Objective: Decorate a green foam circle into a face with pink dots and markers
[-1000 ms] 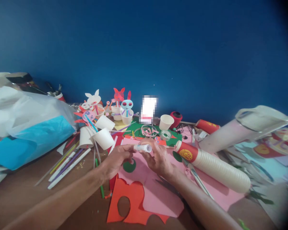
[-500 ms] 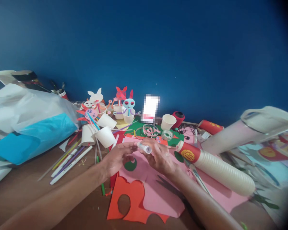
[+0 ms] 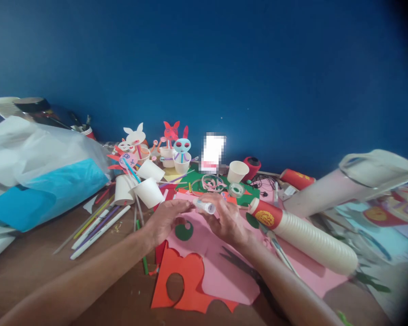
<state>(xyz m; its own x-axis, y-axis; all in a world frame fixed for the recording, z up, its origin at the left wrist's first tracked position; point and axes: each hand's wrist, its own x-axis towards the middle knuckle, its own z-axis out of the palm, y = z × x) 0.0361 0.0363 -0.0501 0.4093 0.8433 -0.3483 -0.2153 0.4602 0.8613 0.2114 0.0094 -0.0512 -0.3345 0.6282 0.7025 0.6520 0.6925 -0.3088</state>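
White tube, probably a glue stick though the view is soft, is grasped in the right hand above the pink paper, between the thumb and the curled fingers, with its round end turned toward the camera. The left hand is held just beside the tube's other end, its forefinger extended toward it and its thumb set lower; whether the tube is touched, or anything small is pinched there, cannot be told. Below the hands, a green paper disc is laid on the pink paper, and an orange-red sheet with an oval hole is partly overlapped by it. Dark scissors are partly covered by the right forearm. To the right, a stack of paper cups is laid on its side, while markers are spread on the brown table to the left
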